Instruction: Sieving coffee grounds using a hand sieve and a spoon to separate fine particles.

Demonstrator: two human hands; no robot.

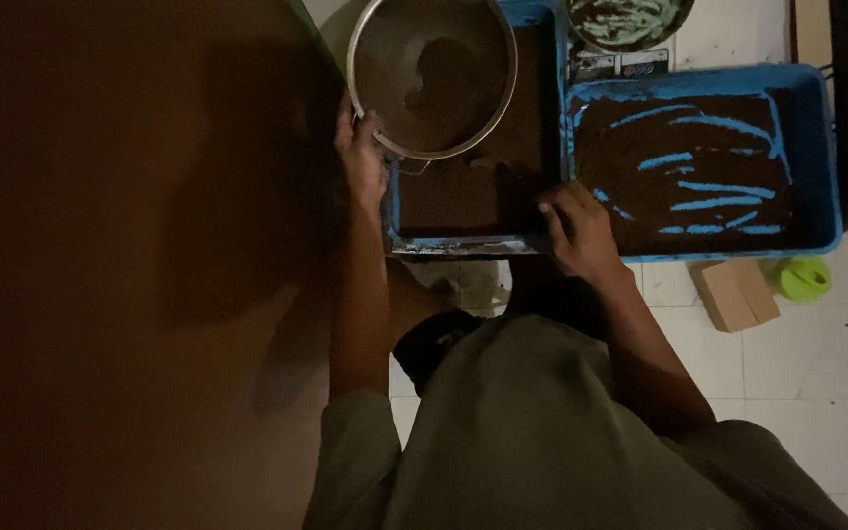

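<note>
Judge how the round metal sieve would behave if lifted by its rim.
The round metal sieve looks stiff, probably holding shape. The left hand grips one edge, so it may tilt. Its dark soil load likely adds weight and could spill.

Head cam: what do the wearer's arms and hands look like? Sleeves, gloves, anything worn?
Both hands bare: left hand, right hand. No gloves; no rings or watch visible in the dim light. Forearms uncovered. Short, loose, pale grey-green sleeves end near the elbows.

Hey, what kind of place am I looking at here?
Probably a dim home or small workshop floor: white floor tiles, blue trays of dark soil-like material, and a round metal sieve held by the left hand.
</note>
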